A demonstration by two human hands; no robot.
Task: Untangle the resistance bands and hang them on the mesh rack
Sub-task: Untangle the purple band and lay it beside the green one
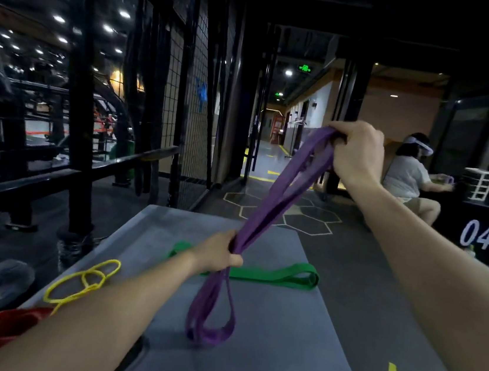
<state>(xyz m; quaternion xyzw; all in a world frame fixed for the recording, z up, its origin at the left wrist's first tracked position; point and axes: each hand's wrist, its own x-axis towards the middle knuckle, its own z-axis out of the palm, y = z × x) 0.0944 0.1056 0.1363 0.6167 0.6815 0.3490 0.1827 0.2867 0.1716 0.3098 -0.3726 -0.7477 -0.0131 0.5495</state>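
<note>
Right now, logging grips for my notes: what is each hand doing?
Left hand: fingers curled around the middle of the long purple rubber resistance band.
Right hand: grips the same band's raised upper end.

Your left forearm hides part of the red band (8, 327) and the tail of the yellow band (80, 284). Your left hand (217, 254) covers the green band (275, 275) mid-length, and the purple band (278, 201) blurs near its bottom loops.
</note>
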